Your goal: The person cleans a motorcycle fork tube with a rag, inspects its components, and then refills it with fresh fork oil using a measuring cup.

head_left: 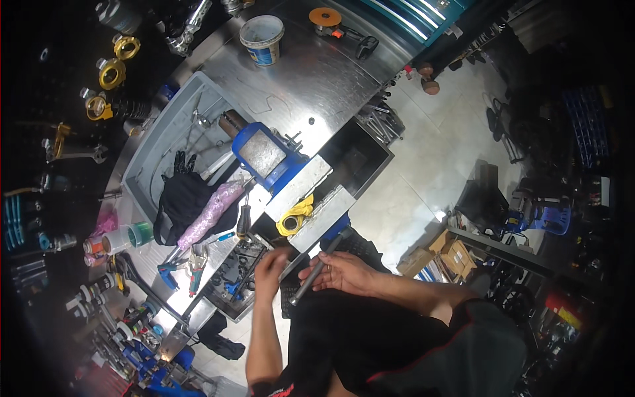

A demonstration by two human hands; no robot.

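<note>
A blue bench vise (262,155) with pale jaws stands at the bench edge. Between the jaws sits a yellow ring-shaped part (288,223), with yellow material (304,206) beside its opening. My right hand (347,272) is closed on the vise's grey handle bar (309,283), thumb over it and fingers beneath. To the left, my left hand (269,270) hovers by the bench edge with curled fingers, slightly blurred; whatever it may hold is hidden. Near it lie a screwdriver (244,220) with a dark handle and locking pliers (196,270).
A grey tub (142,155) holds metal parts, with black cloth (177,206) and a pink-wrapped bundle (210,215) at its near side. Farther back are a white bucket (262,41) and an angle grinder (343,33). An open drawer (228,291) holds small parts.
</note>
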